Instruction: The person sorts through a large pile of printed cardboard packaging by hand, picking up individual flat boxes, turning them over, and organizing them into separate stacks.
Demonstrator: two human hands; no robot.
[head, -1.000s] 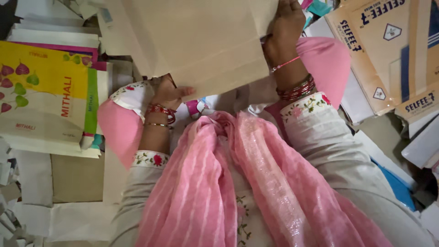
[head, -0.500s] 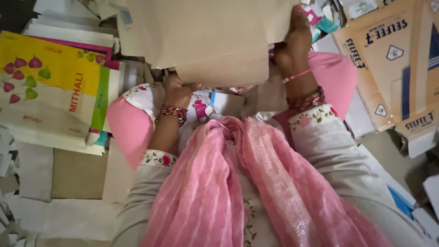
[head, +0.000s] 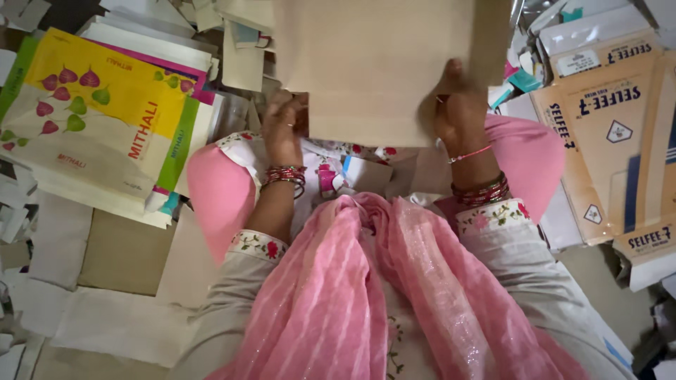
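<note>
Gripping beige sheet: left hand, right hand, apparently.

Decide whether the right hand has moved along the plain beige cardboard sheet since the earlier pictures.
Yes: the right hand slid down from the plain beige cardboard sheet's top edge toward its lower right corner.

The cardboard sheet runs past the top edge, hiding fingertips.

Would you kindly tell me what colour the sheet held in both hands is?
The cardboard sheet is plain beige-tan, unprinted on the side that shows; the head view, the only one, shows it.
</note>
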